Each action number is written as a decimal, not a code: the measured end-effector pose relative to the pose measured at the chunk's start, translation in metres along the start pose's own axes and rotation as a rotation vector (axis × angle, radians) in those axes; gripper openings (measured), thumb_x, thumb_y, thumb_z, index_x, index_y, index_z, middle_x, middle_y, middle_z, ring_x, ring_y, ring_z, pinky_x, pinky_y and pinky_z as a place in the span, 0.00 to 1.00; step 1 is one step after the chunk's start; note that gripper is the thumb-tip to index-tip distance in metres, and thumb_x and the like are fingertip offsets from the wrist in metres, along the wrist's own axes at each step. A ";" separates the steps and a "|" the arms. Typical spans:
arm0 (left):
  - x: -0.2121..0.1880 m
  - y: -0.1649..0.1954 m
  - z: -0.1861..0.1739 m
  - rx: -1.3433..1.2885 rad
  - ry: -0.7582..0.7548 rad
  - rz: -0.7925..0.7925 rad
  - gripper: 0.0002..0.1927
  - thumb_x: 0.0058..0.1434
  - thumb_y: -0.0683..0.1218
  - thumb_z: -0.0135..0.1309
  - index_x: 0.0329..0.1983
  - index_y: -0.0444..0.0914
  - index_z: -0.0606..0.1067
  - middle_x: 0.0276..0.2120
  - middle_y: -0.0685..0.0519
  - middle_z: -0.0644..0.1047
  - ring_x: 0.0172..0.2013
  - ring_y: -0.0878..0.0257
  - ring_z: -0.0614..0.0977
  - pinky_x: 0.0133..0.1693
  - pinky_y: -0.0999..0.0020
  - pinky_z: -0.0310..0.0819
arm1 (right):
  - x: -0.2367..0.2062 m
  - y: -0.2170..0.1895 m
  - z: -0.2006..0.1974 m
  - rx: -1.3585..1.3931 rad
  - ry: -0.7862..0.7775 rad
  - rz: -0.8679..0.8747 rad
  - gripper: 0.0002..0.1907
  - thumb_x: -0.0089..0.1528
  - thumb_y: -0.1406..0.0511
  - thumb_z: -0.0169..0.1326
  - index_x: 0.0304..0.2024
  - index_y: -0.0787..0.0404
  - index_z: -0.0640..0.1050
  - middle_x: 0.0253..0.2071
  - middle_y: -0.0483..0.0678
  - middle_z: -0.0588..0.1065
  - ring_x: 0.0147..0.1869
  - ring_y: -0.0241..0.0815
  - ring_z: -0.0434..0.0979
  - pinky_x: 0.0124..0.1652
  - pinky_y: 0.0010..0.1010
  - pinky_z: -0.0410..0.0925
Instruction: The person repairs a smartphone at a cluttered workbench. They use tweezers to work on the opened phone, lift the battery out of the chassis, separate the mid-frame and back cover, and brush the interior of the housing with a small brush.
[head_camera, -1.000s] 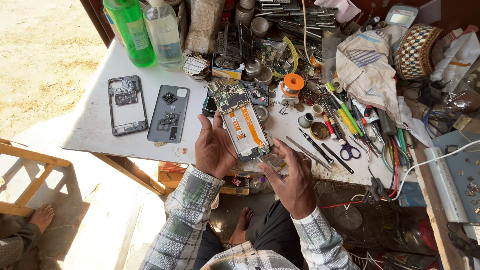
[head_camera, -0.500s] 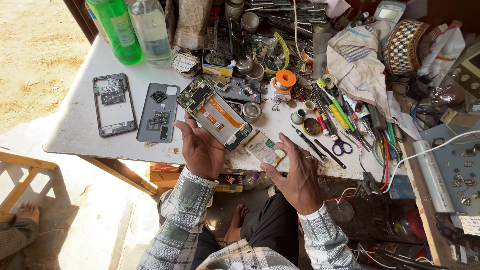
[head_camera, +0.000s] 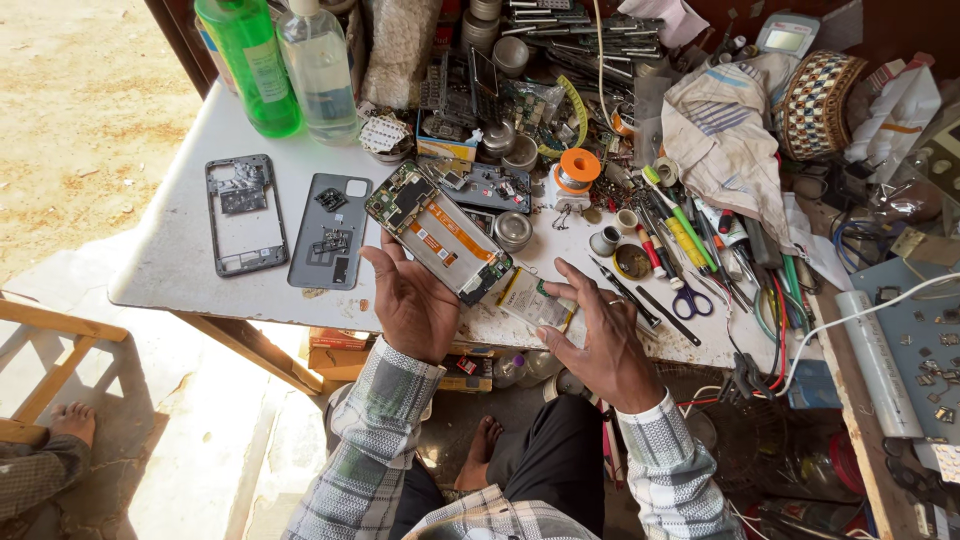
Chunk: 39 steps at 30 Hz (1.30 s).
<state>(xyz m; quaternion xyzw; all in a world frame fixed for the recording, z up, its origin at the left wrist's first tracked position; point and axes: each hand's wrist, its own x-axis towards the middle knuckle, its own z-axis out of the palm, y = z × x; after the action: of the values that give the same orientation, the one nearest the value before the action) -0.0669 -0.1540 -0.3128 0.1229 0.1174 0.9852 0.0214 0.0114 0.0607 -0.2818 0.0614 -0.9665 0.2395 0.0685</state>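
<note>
My left hand (head_camera: 412, 300) holds an opened phone body (head_camera: 438, 242) with its circuit board and orange strips facing up, tilted over the white table (head_camera: 180, 250). My right hand (head_camera: 600, 335) rests on a small flat battery-like part (head_camera: 535, 300) lying on the table just right of the phone, fingers touching its edge. To the left lie a grey back cover (head_camera: 330, 232) and a dark phone frame (head_camera: 244, 214).
A green bottle (head_camera: 247, 60) and a clear bottle (head_camera: 320, 65) stand at the back left. Tools, scissors (head_camera: 682, 297), an orange-topped spool (head_camera: 578, 172), small tins, cloth (head_camera: 725, 135) and cables crowd the right. A person's bare foot (head_camera: 70, 420) shows at lower left.
My left hand carried the opened phone down and left toward the table. My right hand left the phone and moved right onto the small flat part on the table.
</note>
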 end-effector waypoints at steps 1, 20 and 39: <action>0.000 0.001 0.000 0.009 -0.002 -0.005 0.44 0.70 0.68 0.38 0.80 0.45 0.40 0.71 0.41 0.62 0.68 0.46 0.69 0.67 0.43 0.67 | 0.003 0.003 0.000 -0.004 -0.004 -0.018 0.46 0.58 0.57 0.62 0.73 0.55 0.54 0.63 0.45 0.75 0.62 0.46 0.75 0.62 0.54 0.51; 0.007 0.004 0.001 -0.185 -0.134 -0.200 0.44 0.69 0.72 0.36 0.80 0.46 0.45 0.73 0.46 0.60 0.70 0.48 0.66 0.68 0.39 0.62 | 0.018 -0.009 0.033 0.046 0.475 -0.364 0.51 0.58 0.46 0.63 0.72 0.65 0.58 0.69 0.56 0.67 0.73 0.52 0.63 0.70 0.45 0.57; 0.014 0.000 -0.009 -0.070 -0.179 -0.249 0.43 0.68 0.74 0.33 0.78 0.48 0.45 0.72 0.44 0.61 0.69 0.46 0.66 0.67 0.42 0.62 | 0.032 -0.013 0.053 0.054 0.450 -0.378 0.48 0.57 0.56 0.68 0.71 0.62 0.58 0.65 0.54 0.69 0.69 0.54 0.66 0.64 0.47 0.63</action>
<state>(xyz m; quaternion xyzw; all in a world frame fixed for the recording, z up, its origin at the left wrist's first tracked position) -0.0832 -0.1554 -0.3182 0.1938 0.0951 0.9635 0.1581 -0.0232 0.0219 -0.3173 0.1874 -0.8918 0.2559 0.3227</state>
